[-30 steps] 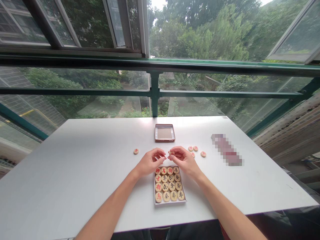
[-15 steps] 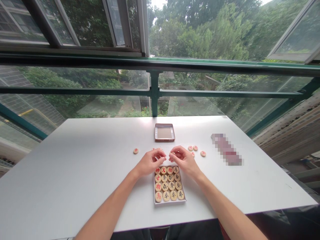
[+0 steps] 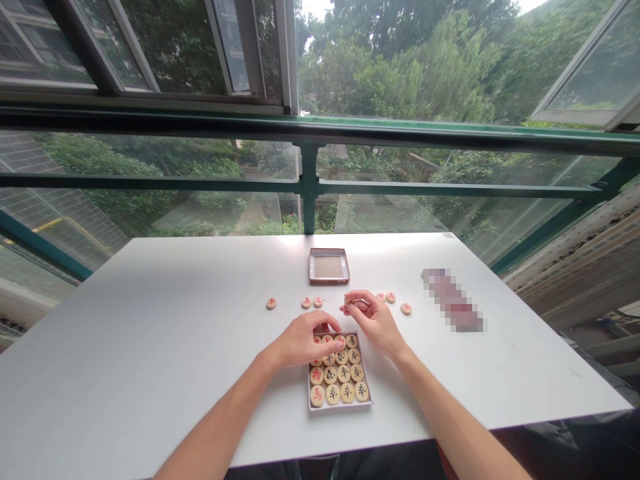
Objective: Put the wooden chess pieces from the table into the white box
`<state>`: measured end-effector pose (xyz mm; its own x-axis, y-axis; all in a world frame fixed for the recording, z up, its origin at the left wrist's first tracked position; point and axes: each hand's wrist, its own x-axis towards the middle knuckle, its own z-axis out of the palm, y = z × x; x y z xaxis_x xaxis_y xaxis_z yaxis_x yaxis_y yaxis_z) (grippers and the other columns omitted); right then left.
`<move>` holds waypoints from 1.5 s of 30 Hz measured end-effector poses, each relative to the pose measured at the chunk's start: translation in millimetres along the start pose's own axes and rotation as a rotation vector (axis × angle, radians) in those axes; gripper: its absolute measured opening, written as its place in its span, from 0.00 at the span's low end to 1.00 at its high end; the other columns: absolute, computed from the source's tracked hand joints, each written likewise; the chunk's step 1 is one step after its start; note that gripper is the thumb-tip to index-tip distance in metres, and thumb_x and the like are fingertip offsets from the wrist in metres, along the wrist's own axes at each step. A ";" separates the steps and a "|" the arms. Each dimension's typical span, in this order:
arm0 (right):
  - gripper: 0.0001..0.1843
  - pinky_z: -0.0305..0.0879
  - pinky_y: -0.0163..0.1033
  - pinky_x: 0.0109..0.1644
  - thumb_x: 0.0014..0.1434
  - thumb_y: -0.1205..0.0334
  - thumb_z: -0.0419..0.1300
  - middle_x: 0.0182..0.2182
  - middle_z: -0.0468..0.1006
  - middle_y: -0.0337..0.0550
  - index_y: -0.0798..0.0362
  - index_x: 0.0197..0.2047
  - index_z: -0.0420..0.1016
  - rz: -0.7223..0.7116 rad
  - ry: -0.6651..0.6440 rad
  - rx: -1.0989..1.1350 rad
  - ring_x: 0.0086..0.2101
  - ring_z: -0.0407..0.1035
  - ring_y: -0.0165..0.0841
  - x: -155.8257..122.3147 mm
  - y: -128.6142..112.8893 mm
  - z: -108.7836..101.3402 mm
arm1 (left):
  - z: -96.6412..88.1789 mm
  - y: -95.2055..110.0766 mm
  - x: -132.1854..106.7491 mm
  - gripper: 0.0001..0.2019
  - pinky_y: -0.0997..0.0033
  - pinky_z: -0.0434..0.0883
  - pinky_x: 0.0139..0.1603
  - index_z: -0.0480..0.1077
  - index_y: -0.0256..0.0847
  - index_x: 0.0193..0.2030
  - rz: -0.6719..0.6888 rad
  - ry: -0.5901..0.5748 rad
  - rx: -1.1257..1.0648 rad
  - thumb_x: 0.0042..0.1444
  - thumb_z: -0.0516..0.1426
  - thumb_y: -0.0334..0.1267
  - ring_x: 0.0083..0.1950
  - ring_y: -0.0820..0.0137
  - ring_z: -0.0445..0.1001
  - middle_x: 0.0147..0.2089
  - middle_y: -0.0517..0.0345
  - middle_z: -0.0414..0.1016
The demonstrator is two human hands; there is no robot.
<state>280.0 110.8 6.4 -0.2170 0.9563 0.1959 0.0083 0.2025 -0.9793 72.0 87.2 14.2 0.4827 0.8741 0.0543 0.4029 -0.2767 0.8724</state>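
In front of me on the white table lies a shallow box (image 3: 340, 407) with rows of round wooden Chinese chess pieces (image 3: 347, 393), marked in red or black characters. My left hand (image 3: 303, 339) reaches over the box's far left part, thumb and fingers apart. Its thumb tip is at a red-marked piece in the far row, and the hand hides some pieces there. Just beyond the box's far right corner, my right hand (image 3: 371, 317) pinches a single Chinese chess piece (image 3: 349, 300) between thumb and fingers.
Beyond the hands, an open box lid (image 3: 329, 266) lies on the table (image 3: 175, 333). Red-marked pieces lie loose: one (image 3: 271, 303) at left, two (image 3: 312, 302) near the middle, several (image 3: 406, 309) at right. A blurred-out object (image 3: 454, 300) is farther right. A green railing (image 3: 310, 187) runs behind.
My left hand has moved toward me over the box's far rows, uncovering two loose pieces beyond it. My right hand has shifted slightly, and the piece in its fingers shows more clearly.
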 end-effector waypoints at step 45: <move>0.10 0.69 0.37 0.36 0.60 0.52 0.64 0.34 0.78 0.43 0.50 0.35 0.81 0.049 -0.407 -0.491 0.33 0.72 0.34 -6.1 -22.1 -32.8 | 1.0 2.7 0.5 0.09 0.71 0.71 0.42 0.78 0.45 0.42 0.044 0.005 0.081 0.54 0.63 0.41 0.41 0.67 0.75 0.41 0.58 0.79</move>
<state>313.2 107.4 28.6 -0.5579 0.8296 0.0213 0.4529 0.3258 -0.8299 74.1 86.4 16.1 0.4972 0.8625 0.0943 0.4432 -0.3460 0.8270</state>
